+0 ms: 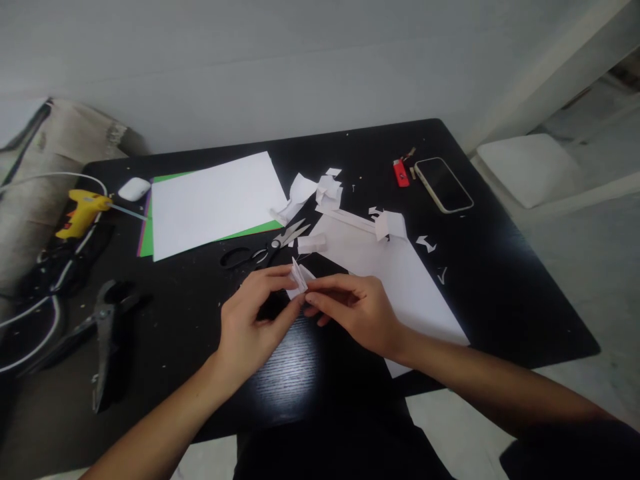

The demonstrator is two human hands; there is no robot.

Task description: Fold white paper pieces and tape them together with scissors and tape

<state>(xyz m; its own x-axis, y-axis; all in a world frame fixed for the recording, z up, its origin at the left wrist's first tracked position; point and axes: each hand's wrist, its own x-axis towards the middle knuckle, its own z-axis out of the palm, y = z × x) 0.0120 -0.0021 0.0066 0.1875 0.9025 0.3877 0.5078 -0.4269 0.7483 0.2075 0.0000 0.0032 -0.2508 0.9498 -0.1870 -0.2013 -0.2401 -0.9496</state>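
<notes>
My left hand (253, 320) and my right hand (353, 308) meet above the near middle of the black table (500, 267). Together they pinch a small folded white paper piece (300, 279), whose pointed flaps stick up between the fingertips. My right forearm lies across a white sheet (400, 273) on the table. Black-handled scissors (267, 248) lie just beyond my hands, blades pointing to the right.
A white sheet on green paper (215, 200) lies at the back left, with paper scraps (327, 190) beside it. A yellow glue gun (83, 210) and pliers (103, 333) sit at the left. A red lighter (401, 172) and a phone (443, 184) lie at the back right.
</notes>
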